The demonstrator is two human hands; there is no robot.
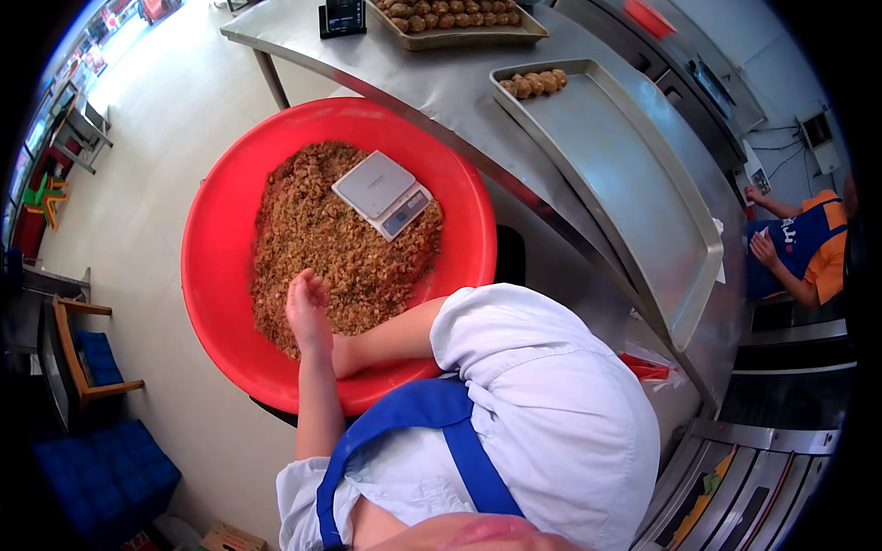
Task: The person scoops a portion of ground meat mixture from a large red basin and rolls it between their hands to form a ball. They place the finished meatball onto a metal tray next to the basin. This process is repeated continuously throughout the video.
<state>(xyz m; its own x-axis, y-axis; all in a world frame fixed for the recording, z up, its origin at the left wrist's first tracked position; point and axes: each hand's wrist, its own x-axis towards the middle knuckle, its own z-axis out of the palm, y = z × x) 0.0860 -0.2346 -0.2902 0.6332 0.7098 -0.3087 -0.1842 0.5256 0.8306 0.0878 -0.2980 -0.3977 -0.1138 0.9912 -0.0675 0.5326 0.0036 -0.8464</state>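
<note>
A large red plastic tub (pixel 220 275) stands before me with a mound of crumbly brown filling mixture (pixel 310 227) in it. On the mound rests a white digital scale (pixel 380 189), its platform bare. My left hand (pixel 308 306) is over the near left part of the mixture, fingers curled. My right hand (pixel 343 357) reaches in from the right, low in the tub, and is partly covered by my left wrist. Its fingers are hidden, and whether either hand holds anything does not show. A metal baking tray (pixel 613 165) on the table carries a short row of brown balls (pixel 534 83) at its far end.
The steel table (pixel 427 82) borders the tub on the right. At its back are a second tray (pixel 468 38) full of balls and a phone (pixel 343 17) on a stand. A co-worker (pixel 799 241) in a blue apron is at far right. A wooden chair (pixel 89 389) stands left.
</note>
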